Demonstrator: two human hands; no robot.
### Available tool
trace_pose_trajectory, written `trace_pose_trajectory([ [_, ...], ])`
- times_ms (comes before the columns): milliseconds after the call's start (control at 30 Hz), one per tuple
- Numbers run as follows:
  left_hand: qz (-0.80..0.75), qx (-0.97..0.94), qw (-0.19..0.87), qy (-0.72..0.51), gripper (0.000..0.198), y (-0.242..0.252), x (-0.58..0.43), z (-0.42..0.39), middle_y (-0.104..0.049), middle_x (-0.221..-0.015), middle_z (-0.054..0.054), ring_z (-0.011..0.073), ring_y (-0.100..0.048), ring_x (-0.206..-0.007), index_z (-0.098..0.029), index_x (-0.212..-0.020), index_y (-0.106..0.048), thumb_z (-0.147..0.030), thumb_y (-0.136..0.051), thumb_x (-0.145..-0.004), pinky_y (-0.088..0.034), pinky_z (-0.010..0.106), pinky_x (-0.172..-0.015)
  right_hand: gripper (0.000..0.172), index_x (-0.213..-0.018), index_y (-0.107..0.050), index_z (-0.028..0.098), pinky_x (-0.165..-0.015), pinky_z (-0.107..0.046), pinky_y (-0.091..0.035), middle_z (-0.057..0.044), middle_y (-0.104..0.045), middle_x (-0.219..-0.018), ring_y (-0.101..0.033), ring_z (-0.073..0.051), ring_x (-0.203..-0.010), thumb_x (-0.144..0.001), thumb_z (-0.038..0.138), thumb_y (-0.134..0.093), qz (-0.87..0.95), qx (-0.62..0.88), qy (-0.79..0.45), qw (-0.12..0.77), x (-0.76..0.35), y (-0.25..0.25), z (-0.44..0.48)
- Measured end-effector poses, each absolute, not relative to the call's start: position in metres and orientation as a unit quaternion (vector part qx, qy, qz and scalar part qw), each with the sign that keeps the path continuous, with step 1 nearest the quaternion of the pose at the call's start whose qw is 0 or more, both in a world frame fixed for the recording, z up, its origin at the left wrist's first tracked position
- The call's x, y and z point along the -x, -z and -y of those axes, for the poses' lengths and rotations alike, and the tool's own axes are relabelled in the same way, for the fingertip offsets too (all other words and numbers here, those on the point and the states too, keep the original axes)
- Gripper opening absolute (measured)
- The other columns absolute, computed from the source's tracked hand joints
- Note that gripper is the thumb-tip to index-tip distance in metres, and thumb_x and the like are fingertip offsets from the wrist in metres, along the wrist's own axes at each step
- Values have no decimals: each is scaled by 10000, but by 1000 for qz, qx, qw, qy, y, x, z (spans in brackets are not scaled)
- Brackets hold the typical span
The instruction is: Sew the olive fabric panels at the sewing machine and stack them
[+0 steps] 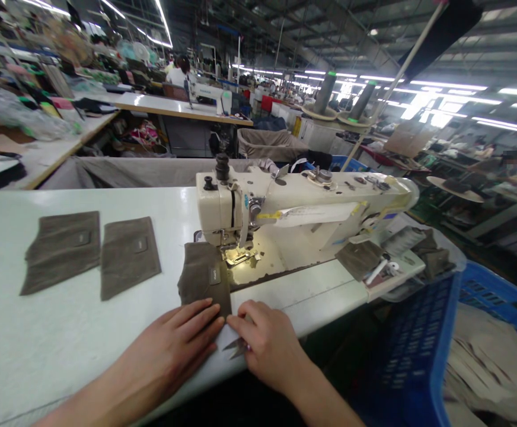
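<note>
A brown fabric piece (198, 267) with a small label patch lies in front of the sewing machine (258, 207), its right edge beside the lit presser foot (241, 258). My left hand (182, 338) rests flat on the near end of this piece, fingers stretched out. Closed fingers of my right hand (262, 338) hold small scissors (237, 347), whose blades point left from under the palm. My right thumb and forefinger are at the fabric's near right corner; whether they pinch it I cannot tell. The scissors' handles are mostly hidden.
Two more labelled brown pieces (65, 249) lie on the table at left. At the right end sits a tray (394, 276) with a thread spool (403, 240) and fabric scraps. A blue crate (418, 350) holding cut fabric stands below the table's right side.
</note>
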State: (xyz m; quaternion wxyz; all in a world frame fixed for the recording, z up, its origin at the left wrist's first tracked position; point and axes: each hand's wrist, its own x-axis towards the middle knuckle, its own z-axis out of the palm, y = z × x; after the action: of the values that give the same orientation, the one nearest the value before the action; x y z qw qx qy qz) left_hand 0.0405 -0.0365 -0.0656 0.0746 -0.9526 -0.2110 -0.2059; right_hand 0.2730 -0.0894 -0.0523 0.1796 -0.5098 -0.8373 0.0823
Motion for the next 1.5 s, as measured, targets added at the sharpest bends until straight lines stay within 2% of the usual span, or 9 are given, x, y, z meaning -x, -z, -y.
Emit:
trace_pose_trajectory([
  [267,200,957,79,193,340,59,-43,13,-743,-1246,80,269,-673,-1174,-204,-1211,-730,-258,-444,-1034,-605,404,-953,287,-1095,-682,219,-644,-286,-433,-41,-647,-1047,-609,-191,-903,-859,79,-599,839,515,-64,165,-272,50,67],
  [533,211,957,24,200,344,64,-40,-11,-732,-1263,78,250,-645,-1220,-244,-1265,-715,-292,-469,-1029,-553,395,-1058,244,-1089,-705,229,-666,-270,-443,-33,-644,-1044,-606,-179,-896,-896,109,-615,838,518,-59,161,-271,49,44],
  [967,206,961,45,176,375,52,-42,-43,-736,-1254,105,273,-677,-1152,-193,-1207,-737,-294,-414,-1044,-602,419,-959,261,-1173,-694,225,-718,-274,-450,-34,-668,-1082,-631,-188,-950,-961,132,-572,841,520,-40,142,-269,43,12],
  [1500,219,960,15,176,380,49,-41,-79,-712,-1241,124,263,-664,-1155,-194,-1234,-715,-324,-411,-1047,-577,403,-990,287,-1208,-669,254,-710,-278,-471,-33,-672,-1109,-649,-200,-955,-959,145,-577,833,536,-28,132,-269,40,2],
])
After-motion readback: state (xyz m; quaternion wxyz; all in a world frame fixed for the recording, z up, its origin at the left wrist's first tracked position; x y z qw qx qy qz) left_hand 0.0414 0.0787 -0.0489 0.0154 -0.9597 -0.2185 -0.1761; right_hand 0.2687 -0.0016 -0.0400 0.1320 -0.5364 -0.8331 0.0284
